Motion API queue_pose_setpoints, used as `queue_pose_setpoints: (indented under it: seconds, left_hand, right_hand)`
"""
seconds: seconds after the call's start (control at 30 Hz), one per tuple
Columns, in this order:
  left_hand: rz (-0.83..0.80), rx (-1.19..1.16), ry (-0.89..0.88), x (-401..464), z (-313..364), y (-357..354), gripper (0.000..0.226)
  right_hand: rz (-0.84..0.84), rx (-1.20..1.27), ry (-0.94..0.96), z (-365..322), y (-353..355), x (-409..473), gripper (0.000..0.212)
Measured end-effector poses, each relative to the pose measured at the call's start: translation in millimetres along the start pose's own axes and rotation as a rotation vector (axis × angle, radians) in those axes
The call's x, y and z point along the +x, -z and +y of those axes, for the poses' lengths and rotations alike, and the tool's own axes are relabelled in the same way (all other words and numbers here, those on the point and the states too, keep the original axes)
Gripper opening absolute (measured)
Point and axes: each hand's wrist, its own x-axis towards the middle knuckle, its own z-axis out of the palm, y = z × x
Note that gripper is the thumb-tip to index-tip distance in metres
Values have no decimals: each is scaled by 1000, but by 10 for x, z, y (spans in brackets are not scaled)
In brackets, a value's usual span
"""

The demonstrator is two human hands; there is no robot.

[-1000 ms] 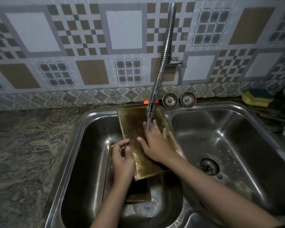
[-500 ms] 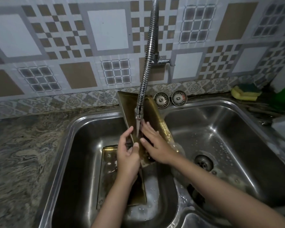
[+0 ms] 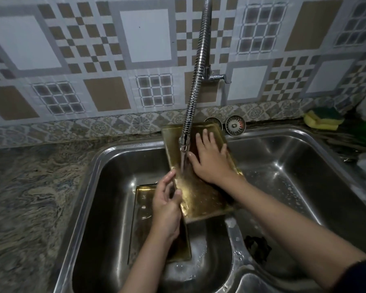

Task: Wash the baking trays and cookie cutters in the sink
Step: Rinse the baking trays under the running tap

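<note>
A golden baking tray (image 3: 199, 193) leans tilted over the left sink basin (image 3: 106, 208), its far end up by the back rim. Water from the flexible steel tap (image 3: 195, 85) runs onto it. My left hand (image 3: 167, 206) grips the tray's left edge, thumb on the wet face. Flat on the upper part of the tray lies my right hand (image 3: 211, 159), fingers spread. A second tray (image 3: 142, 220) lies flat on the basin floor, partly hidden under my left arm. No cookie cutters show.
The right basin (image 3: 294, 187) holds soap suds and a dark scrap (image 3: 258, 248) near the divider. Two round drain strainers (image 3: 235, 124) stand against the back wall. A yellow and green sponge (image 3: 323, 118) sits on the counter at right. Marbled counter stretches left.
The tray turned from nearly edge-on to face up under the stream. My right hand slid up toward its far end, and my left hand stayed on the left edge.
</note>
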Motion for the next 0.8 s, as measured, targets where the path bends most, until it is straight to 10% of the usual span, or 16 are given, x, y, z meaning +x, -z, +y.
queue_pose_setpoints:
  seconds: [0.2, 0.33, 0.53, 0.67, 0.8]
  left_hand:
    - [103, -106, 13, 16, 142, 246, 45]
    - [63, -28, 18, -73, 110, 276, 47]
    - [231, -4, 44, 43, 79, 477, 44]
    - [353, 5, 93, 116, 176, 817, 40]
    - [342, -20, 186, 117, 116, 774, 40]
  right_hand:
    - [-201, -46, 529, -148, -230, -392, 64]
    - [-46, 38, 57, -73, -264, -128, 73]
    - [-234, 389, 433, -326, -286, -643, 46]
    - [143, 412, 204, 112, -126, -710, 38]
    - [-80, 890, 22, 66, -123, -754, 35]
